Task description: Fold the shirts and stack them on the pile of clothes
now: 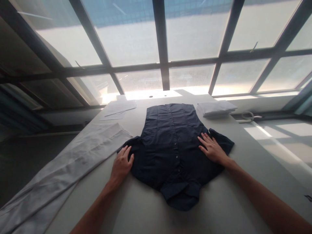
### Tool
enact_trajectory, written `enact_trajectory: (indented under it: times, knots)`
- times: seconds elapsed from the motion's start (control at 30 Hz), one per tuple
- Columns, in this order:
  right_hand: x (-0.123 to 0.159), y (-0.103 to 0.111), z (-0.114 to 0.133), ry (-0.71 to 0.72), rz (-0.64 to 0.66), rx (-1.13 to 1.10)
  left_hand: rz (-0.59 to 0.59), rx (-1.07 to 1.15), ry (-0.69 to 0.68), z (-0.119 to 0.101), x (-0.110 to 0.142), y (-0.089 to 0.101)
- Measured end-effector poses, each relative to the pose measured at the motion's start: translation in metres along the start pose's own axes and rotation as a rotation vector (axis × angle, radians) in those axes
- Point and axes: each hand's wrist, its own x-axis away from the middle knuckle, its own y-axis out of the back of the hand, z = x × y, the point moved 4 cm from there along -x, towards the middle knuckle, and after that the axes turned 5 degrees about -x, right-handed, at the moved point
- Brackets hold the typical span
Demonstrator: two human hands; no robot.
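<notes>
A dark navy short-sleeved button shirt (170, 143) lies spread face up on the pale table (246, 152), collar towards me. My left hand (121, 164) rests flat on the table at the shirt's left sleeve, fingers stretched out and touching the fabric edge. On the right sleeve and shoulder area lies my right hand (211, 148), palm down with its fingers spread. Neither hand holds anything.
A long pale grey cloth (65, 172) drapes along the table's left edge. Loose white sheets (119, 109) lie at the far left, and a folded white stack (215, 108) sits at the far right. Scissors (248, 116) lie by the large windows.
</notes>
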Motion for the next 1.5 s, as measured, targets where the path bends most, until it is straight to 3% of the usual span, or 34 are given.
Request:
enact_trajectory:
  times: [0.4, 0.77, 0.97, 1.23, 1.5]
  knots:
    - [0.001, 0.001, -0.001, -0.008, -0.016, -0.011, -0.125, -0.136, 0.149, 0.01, 0.002, 0.025]
    - [0.0, -0.003, -0.005, 0.004, -0.014, -0.005, -0.168, 0.369, 0.221, 0.005, 0.003, 0.015]
    - [0.0, -0.002, -0.005, 0.001, -0.017, 0.001, -0.197, 0.434, 0.234, 0.002, 0.001, 0.021]
    - [0.0, -0.003, -0.006, 0.01, -0.029, -0.005, -0.304, 0.509, 0.141, -0.028, 0.001, 0.043]
    - [-0.001, -0.005, -0.007, 0.0, -0.014, 0.002, -0.111, 0.545, -0.18, -0.064, 0.009, 0.037]
